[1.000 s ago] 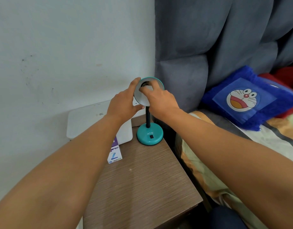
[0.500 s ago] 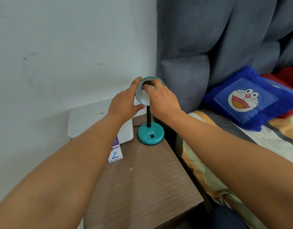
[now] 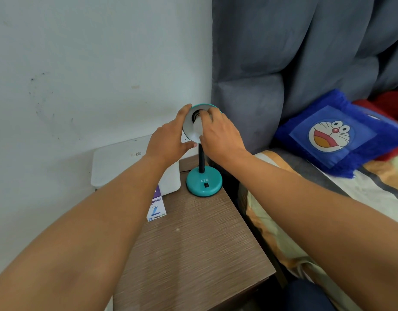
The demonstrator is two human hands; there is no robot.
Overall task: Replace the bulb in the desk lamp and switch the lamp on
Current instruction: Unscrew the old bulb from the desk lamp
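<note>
A small teal desk lamp stands at the back of a brown bedside table point(image 3: 193, 254), with a round base point(image 3: 203, 184) bearing a black switch point(image 3: 206, 185) and a black neck point(image 3: 201, 158). Its shade point(image 3: 189, 122) is tipped toward me, white inside. My left hand point(image 3: 168, 140) grips the shade's left rim. My right hand point(image 3: 220, 133) reaches into the shade with its fingers around a white bulb point(image 3: 198, 129) seated at the dark socket.
A white box-shaped device point(image 3: 117, 164) sits against the wall behind my left arm. A small white and purple bulb carton point(image 3: 157, 209) lies on the table. A bed with a blue cartoon cushion point(image 3: 334, 135) and a grey padded headboard point(image 3: 283, 63) is on the right.
My right fingers have shifted slightly around the bulb inside the shade. The left hand keeps its hold on the rim, and the lamp stays in place.
</note>
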